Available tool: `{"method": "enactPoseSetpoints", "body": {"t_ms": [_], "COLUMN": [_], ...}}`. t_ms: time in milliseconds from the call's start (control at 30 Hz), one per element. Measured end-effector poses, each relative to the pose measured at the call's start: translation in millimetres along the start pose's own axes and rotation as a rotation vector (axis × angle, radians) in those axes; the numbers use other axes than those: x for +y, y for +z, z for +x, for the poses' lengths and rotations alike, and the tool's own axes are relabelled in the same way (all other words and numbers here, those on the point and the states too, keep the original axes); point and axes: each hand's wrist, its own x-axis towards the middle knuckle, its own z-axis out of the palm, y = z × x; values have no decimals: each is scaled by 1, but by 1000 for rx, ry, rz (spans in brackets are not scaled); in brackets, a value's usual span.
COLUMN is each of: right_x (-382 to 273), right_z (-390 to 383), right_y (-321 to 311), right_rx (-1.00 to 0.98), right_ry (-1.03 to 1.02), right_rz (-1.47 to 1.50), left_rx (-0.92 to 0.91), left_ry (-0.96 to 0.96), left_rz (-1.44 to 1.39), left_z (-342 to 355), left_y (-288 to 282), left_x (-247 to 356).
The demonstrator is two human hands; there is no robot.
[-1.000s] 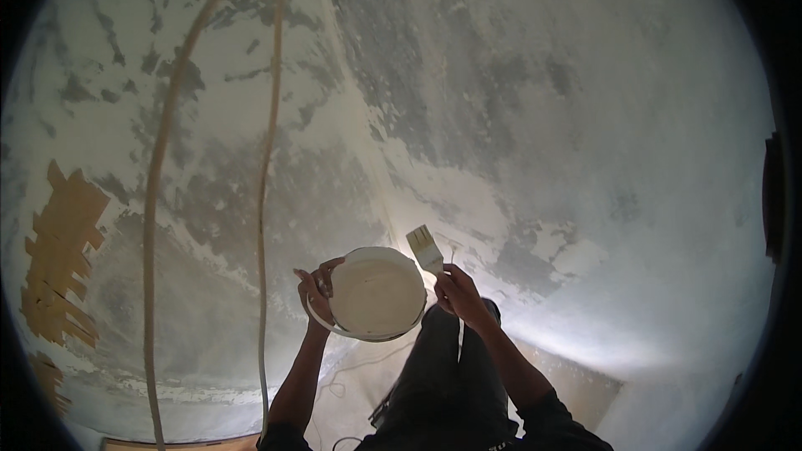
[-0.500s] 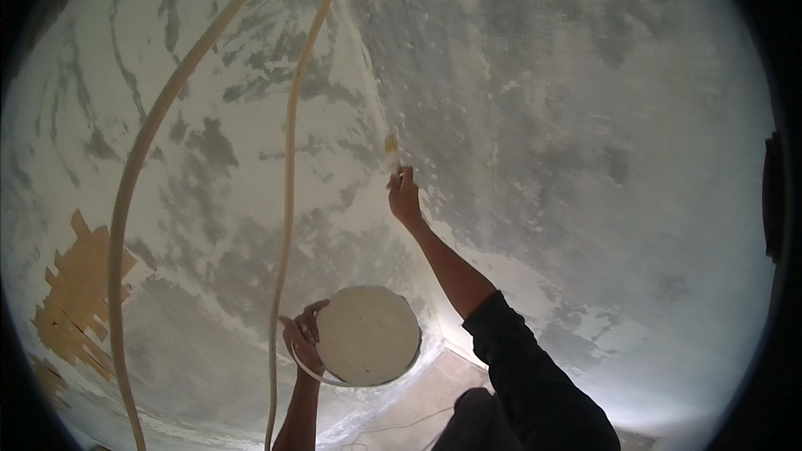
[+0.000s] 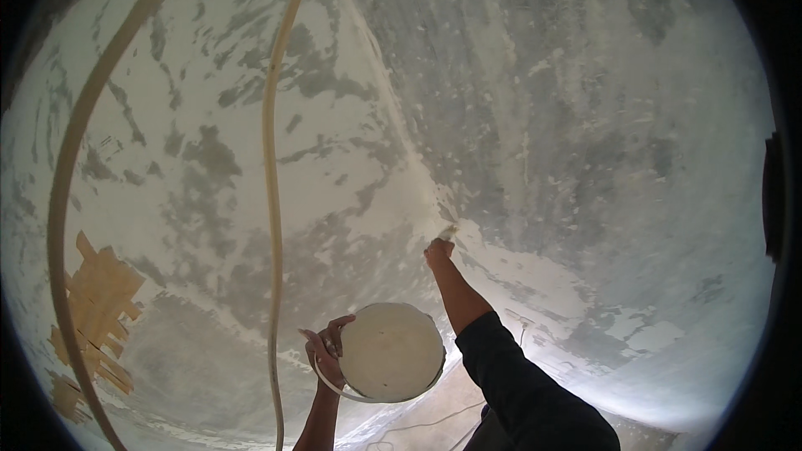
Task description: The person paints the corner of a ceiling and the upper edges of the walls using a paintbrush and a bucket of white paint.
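Note:
My left hand [image 3: 328,347] grips the side of a round whitish bucket [image 3: 440,370] at the lower middle. A cream-coloured disc fills its round top; the bucket's white handle [image 3: 341,394] hangs curved below my fingers. My right hand [image 3: 438,251] is closed around a small paintbrush [image 3: 449,232], its handle mostly hidden in my fist. The brush's pale bristles are up against the corner line where the white-patched left wall [image 3: 242,284] meets the greyer right wall [image 3: 585,117].
Two long beige hoses [image 3: 272,159] [image 3: 63,200] hang down the left side, in front of the wall. A tan, jagged-edged patch [image 3: 104,292] shows at the lower left. Below the bucket lies a pale floor [image 3: 443,413] with a thin cable. Bright light falls at the lower right.
My right hand and the brush have moved down along the corner and slightly right. The bucket in my left hand has shifted a little right and down in view; the hoses appear farther left.

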Motion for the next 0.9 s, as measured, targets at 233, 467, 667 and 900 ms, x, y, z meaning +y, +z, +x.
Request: {"method": "enactPoseSetpoints", "body": {"t_ms": [233, 467, 667, 900], "right_x": [-100, -173, -113, -33], "right_z": [-15, -185, -100, 28], "right_y": [74, 110, 78, 17], "right_rx": [96, -316, -148, 26], "right_ry": [-829, -1094, -887, 16], "right_rz": [-288, 40, 33, 277], "left_rx": [-92, -59, -44, -53], "left_ry": [-15, -35, 2, -14], "left_rz": [7, 90, -6, 43], "left_z": [11, 9, 7, 14], "left_y": [17, -2, 0, 19], "left_x": [-11, -4, -6, -12]}}
